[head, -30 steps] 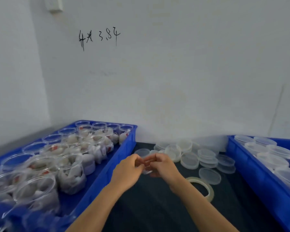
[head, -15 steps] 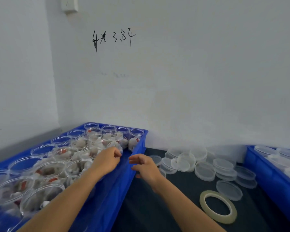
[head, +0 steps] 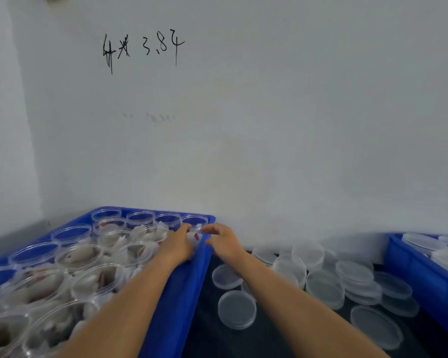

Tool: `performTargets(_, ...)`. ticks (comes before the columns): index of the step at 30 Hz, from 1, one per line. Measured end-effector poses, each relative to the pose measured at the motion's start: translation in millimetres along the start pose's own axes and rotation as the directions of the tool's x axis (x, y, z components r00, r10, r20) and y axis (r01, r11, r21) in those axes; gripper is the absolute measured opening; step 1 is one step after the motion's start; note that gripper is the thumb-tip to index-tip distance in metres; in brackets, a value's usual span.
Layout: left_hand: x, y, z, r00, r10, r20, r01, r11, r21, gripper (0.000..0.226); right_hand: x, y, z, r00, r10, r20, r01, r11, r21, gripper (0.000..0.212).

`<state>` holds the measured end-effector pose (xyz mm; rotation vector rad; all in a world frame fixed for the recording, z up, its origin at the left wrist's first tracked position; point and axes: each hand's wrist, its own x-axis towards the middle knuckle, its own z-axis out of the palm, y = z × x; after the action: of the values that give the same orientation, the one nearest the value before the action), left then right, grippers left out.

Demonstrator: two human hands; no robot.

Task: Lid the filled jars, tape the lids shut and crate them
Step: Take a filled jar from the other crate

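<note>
Black marker writing on the white wall [head: 269, 112] reads roughly "3.8" between strokes that cannot be made out; nothing else carries legible text. The left blue crate [head: 192, 288] holds rows of clear open jars [head: 80, 254], most of them stuffed with pale packets showing flecks of red (the far row looks empty). Both hands now meet at the crate's far right corner: the left hand [head: 177, 245] lies inside, its fingers curled down around a jar [head: 195, 235] there, though motion blur hides whether they truly grip it. The right hand [head: 224, 242] hovers over the crate rim, its fingers loosely spread and closed on nothing visible. Half a second ago the hands were lower along that rim, and the tape roll was in sight; it has since dropped out of view. Loose translucent lids [head: 323, 277] litter the dark table [head: 269, 339], and lidded jars sit in the right crate [head: 424, 275].
</note>
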<state>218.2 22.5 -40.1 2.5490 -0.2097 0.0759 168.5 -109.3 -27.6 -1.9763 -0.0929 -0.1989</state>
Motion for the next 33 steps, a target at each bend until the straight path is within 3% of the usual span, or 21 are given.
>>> performTargets(4,37,0,13,0.998,-0.005,-0.063,0.01,0.997,0.075,0.067,28,21,-6,0.999,0.014,0.03,-0.012,0.999,-0.049,0.045)
performTargets(7,52,-1,18,0.999,-0.042,-0.003,0.042,0.99,0.132,0.079,46,33,-8,0.998,0.016,0.058,-0.008,0.99,-0.143,0.054)
performTargets(9,56,-2,21,0.998,-0.056,0.008,0.055,0.99,0.13,0.063,52,38,-5,0.998,0.023,0.065,-0.013,0.989,-0.147,0.056)
performTargets(12,54,-4,28,0.989,-0.037,-0.143,0.046,0.997,0.059,0.01,52,41,2,0.992,0.052,0.111,-0.039,0.992,-0.121,0.058)
performTargets(15,48,-7,32,0.953,-0.101,-0.284,0.054,0.984,-0.171,0.025,48,42,7,0.984,0.069,0.165,-0.052,0.993,-0.102,0.062)
performTargets(17,39,-4,27,0.934,-0.067,-0.35,0.009,0.986,-0.165,0.021,46,37,4,0.984,0.06,0.168,-0.045,0.995,-0.088,0.063)
performTargets(21,14,13,3,0.863,0.114,-0.492,-0.156,0.987,-0.046,0.014,35,16,-5,0.989,-0.018,0.146,0.02,1.0,-0.011,0.056)
performTargets(26,-20,58,-43,0.769,0.279,-0.574,-0.301,0.952,0.06,0.017,7,-17,-20,0.992,-0.121,0.044,0.107,0.963,0.246,0.052)
performTargets(30,-63,100,-52,0.782,0.275,-0.559,-0.36,0.932,-0.045,0.018,-34,-41,-46,0.991,-0.121,-0.057,0.133,0.897,0.421,0.07)
performTargets(33,-100,124,-35,0.812,0.211,-0.544,-0.359,0.916,-0.18,0.016,-71,-37,-69,0.987,-0.108,-0.119,0.146,0.909,0.39,0.075)
